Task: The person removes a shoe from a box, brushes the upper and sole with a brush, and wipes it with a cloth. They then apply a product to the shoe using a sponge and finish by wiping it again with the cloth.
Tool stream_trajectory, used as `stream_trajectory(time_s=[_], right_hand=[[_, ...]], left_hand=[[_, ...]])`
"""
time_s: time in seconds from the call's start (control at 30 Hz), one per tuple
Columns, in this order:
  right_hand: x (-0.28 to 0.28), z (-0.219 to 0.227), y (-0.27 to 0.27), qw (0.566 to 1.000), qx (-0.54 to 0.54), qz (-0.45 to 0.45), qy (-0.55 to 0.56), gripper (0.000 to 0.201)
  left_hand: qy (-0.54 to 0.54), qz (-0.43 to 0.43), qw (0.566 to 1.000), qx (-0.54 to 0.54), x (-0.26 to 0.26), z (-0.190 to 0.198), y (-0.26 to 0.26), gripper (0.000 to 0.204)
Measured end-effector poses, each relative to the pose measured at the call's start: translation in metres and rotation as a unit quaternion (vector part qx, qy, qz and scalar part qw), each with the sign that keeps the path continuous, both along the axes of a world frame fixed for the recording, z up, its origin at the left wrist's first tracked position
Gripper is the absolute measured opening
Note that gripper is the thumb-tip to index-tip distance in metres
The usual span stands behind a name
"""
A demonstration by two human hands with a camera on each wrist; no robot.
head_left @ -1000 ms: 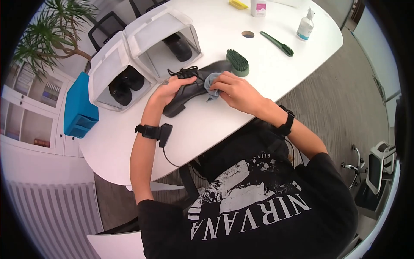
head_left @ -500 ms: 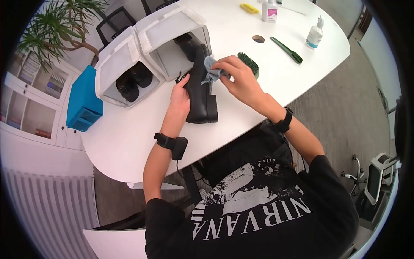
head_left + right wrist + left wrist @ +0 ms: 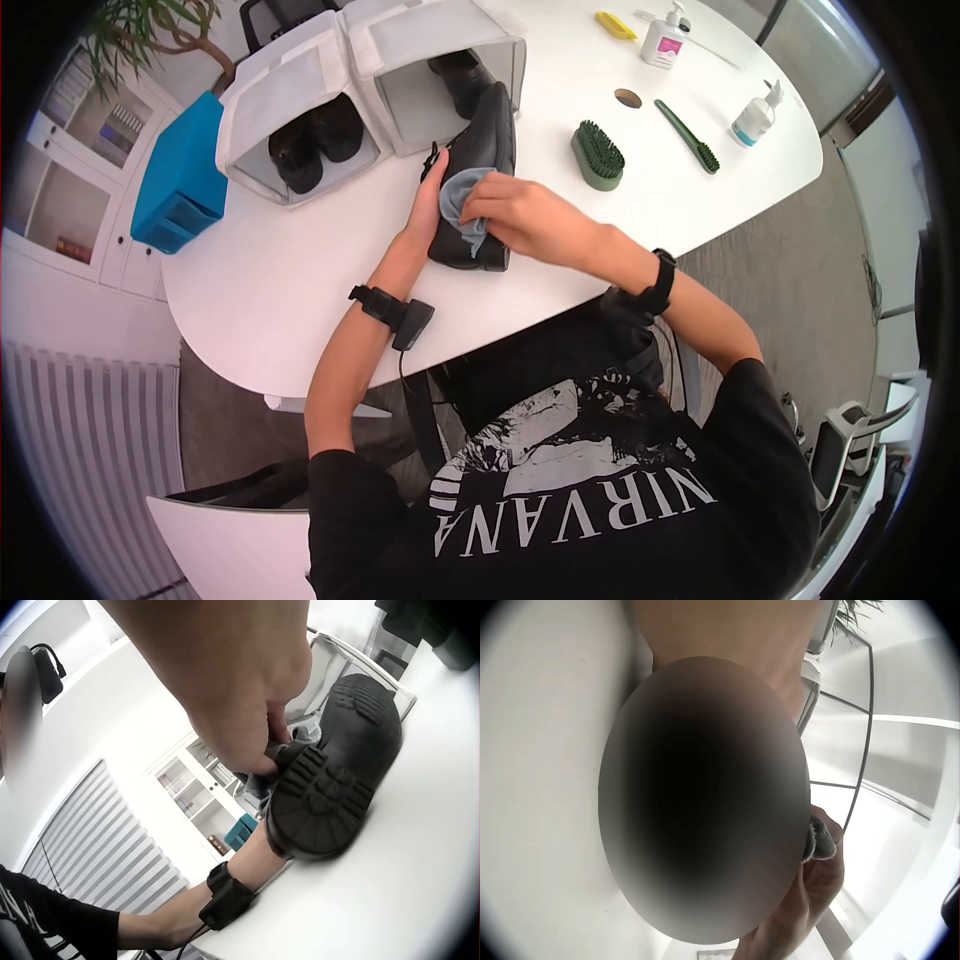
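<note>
A black lace-up shoe (image 3: 493, 125) is tipped on its side over the white table, toe pointing away from the person. My left hand (image 3: 425, 212) holds it from the left, thumb along the laced side; the other fingers are hidden behind the shoe. In my right hand (image 3: 530, 218) a grey-blue cloth (image 3: 458, 192) is pinched and lies against the shoe's side near the heel. The right wrist view shows the ridged sole (image 3: 322, 802) facing that camera, with the cloth bunched beside it. A blurred oval covers most of the left wrist view.
Two pale fabric shoe boxes (image 3: 290, 85) with black shoes (image 3: 335, 128) inside stand behind to the left, near a blue box (image 3: 180, 175). Rightward lie a green scrub brush (image 3: 598, 158) and a long-handled green brush (image 3: 688, 138). A pump bottle (image 3: 664, 42) and spray bottle (image 3: 755, 118) stand farther back.
The shoe has turned from lying slantwise to pointing away, sole toward the right. My right hand lifted the cloth higher along the shoe, then brought it down toward the heel.
</note>
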State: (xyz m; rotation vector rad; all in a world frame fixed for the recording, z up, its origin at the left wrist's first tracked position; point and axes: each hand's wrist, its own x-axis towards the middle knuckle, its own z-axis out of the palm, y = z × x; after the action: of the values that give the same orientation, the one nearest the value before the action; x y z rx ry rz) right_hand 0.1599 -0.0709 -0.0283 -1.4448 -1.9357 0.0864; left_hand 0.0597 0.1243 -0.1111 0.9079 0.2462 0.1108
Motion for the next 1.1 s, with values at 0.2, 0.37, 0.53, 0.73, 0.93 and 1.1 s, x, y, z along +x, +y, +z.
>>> stream_trajectory(time_s=[0.2,0.37,0.53,0.73,0.93,1.1], right_hand=[[0.021,0.000,0.024,0.999,0.016,-0.026,-0.039,0.026],[-0.017,-0.005,0.008,0.999,0.001,0.049,-0.019,0.029],[0.011,-0.006,0.024,1.000,0.022,-0.018,-0.005,0.030],[-0.013,-0.014,0.011,0.997,0.026,0.055,-0.049,0.026],[-0.025,-0.024,0.010,0.997,0.006,0.080,0.009,0.027],[-0.012,-0.010,0.014,0.997,0.034,0.012,-0.062,0.029]], left_hand=[[-0.024,0.034,0.998,0.037,0.002,-0.016,0.007,0.076],[0.016,0.075,0.995,-0.063,0.006,0.013,-0.015,0.082],[-0.025,0.086,0.996,-0.012,0.011,0.001,-0.006,0.062],[-0.014,0.057,0.994,-0.093,0.014,-0.010,-0.003,0.066],[0.002,0.090,0.992,-0.091,0.015,0.002,-0.012,0.073],[-0.078,-0.027,0.997,-0.009,0.016,-0.029,0.015,0.080]])
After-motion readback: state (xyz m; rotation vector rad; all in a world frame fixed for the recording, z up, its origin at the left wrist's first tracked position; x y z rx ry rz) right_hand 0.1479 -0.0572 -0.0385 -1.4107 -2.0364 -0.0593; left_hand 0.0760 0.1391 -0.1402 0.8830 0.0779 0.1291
